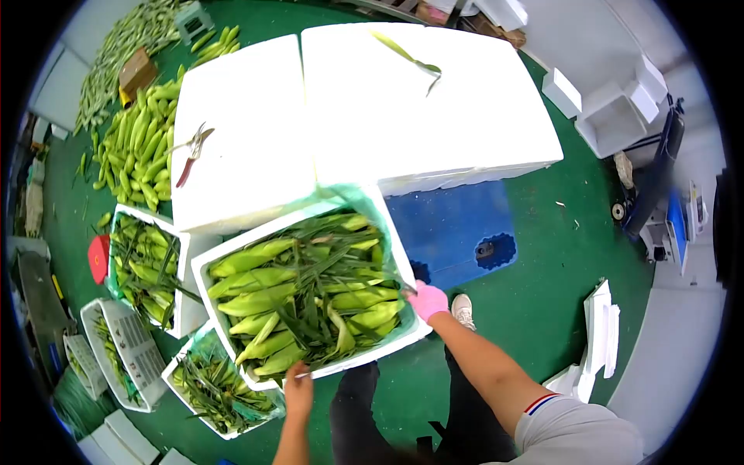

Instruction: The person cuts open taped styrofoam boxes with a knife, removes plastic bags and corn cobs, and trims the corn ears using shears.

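Observation:
A white foam box, lined with thin green film, sits tilted in front of me. It is filled with green corn cobs in their husks, with long loose leaves lying across them. My bare left hand has its fingers hooked over the near rim, close to the lower left corner. On the right side wall, my right hand in a pink glove is closed around the edge. Some of its fingers are hidden behind the rim.
Large white foam blocks form a worktop, bearing red-handled pruning shears and a single leaf. A blue pallet lies beyond my right hand. Corn piles and further filled boxes stand left; foam pieces lie right.

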A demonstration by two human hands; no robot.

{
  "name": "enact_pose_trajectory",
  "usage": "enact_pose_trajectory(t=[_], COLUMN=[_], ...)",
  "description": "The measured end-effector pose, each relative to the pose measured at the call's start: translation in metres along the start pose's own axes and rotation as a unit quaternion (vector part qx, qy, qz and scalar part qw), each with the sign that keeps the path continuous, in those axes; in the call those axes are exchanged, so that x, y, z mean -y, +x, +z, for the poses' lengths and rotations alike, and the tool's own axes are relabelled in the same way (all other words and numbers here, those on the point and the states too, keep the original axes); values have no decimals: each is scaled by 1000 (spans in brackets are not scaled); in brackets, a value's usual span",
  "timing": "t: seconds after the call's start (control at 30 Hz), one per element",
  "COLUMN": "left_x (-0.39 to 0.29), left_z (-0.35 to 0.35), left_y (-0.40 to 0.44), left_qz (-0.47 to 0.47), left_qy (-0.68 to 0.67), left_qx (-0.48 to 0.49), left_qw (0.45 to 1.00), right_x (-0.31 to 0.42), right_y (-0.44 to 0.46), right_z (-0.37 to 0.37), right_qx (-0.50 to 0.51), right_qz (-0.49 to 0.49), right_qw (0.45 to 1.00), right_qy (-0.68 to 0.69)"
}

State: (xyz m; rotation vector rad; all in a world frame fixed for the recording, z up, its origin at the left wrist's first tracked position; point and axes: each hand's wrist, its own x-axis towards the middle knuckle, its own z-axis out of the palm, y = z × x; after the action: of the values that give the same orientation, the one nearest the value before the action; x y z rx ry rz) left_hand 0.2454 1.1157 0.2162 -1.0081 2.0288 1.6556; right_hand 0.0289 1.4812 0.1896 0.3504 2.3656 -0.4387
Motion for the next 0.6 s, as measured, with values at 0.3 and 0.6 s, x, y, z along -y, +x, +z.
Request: enact_pose_trajectory(t=[0.3,0.6], left_x=[-47,-118], left_z=[143,383], left_y=[-68,-152], left_qz=[-72,-174], left_qy=[82,-83], left_qx=[47,152], left_qw=[993,969], right_x=[-168,-465], right_y=[-60,-73], right_z=[-19,-185], right_qx=[145,42], right_qz=[167,259], right_qw=[848,799], right_qy=[482,540])
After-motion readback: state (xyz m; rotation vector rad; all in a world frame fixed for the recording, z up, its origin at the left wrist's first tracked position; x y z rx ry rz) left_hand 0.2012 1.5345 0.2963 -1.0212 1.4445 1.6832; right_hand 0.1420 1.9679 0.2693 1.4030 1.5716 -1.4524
